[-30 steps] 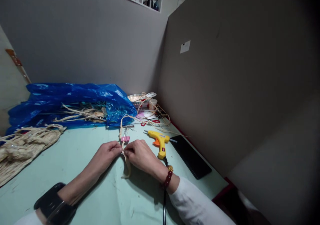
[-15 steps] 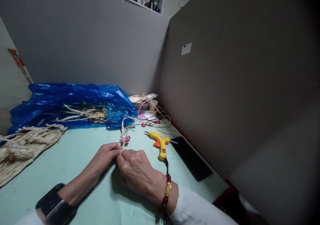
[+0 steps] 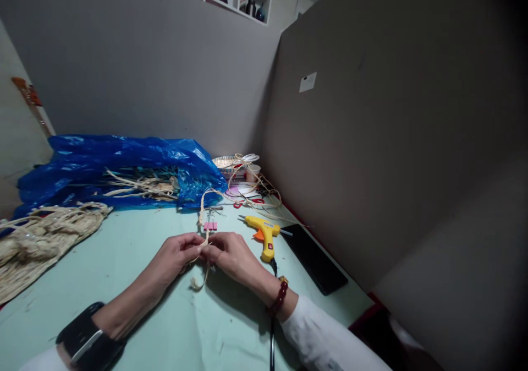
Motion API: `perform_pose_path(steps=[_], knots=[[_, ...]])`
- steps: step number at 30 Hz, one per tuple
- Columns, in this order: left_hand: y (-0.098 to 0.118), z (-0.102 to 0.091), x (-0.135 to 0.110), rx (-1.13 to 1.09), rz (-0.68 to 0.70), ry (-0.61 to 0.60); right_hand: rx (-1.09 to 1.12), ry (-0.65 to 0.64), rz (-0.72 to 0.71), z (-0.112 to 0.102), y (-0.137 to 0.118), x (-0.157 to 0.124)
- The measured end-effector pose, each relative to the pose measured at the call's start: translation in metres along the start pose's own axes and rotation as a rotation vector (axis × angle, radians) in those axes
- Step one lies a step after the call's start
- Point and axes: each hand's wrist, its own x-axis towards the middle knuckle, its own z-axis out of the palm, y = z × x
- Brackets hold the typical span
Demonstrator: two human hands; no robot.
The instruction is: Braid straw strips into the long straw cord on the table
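Observation:
Between my fingertips is a pale braided cord of natural fibre (image 3: 202,217), which runs away from me toward the back of the table. My left hand (image 3: 181,252) pinches it from the left, and my right hand (image 3: 229,252) pinches it from the right, the fingertips nearly meeting. A loose strand end (image 3: 198,286) curls down below my hands onto the table. Just beyond my fingers a pink binder clip (image 3: 210,226) sits at the cord. My fingers hide the exact point where the strands cross.
A yellow glue gun (image 3: 265,233) lies right of my hands, beside a black tablet-like slab (image 3: 315,258). Red-handled scissors (image 3: 249,203) lie farther back. A blue plastic bag (image 3: 124,151) holds loose fibres. A woven fibre piece (image 3: 53,244) lies at left. Grey partitions (image 3: 363,112) enclose the table.
My right hand has rolled from a closed, knuckles-up grip to a fingertip pinch. The loose strand end now shows below my hands. The pink clip has turned to lie level.

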Motion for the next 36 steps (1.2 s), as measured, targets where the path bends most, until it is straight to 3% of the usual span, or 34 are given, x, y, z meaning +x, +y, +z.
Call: perform_pose_path(steps=[3,6,11,16,22,25,31,36], knots=[[0.001,0.000,0.000,0.008,0.023,-0.026,0.191,-0.106,0.075,0.002,0.007,0.004],[-0.001,0.000,0.000,0.028,0.057,-0.054,0.182,-0.099,0.118,0.005,0.012,0.008],[-0.009,-0.001,0.004,0.161,0.096,-0.077,0.135,-0.058,0.072,0.007,0.017,0.010],[-0.011,0.001,0.001,0.305,0.125,-0.002,0.236,-0.007,0.090,0.010,0.025,0.012],[0.004,0.009,-0.015,0.763,0.174,0.165,0.279,0.118,0.104,0.015,0.023,0.011],[0.007,0.015,-0.020,0.863,0.175,0.201,0.257,0.152,0.065,0.015,0.019,0.009],[-0.001,0.028,-0.028,0.978,0.260,0.134,0.292,0.127,0.078,0.009,0.016,0.007],[-0.005,0.032,-0.030,1.074,0.284,0.075,0.494,0.060,0.140,0.009,0.015,0.007]])
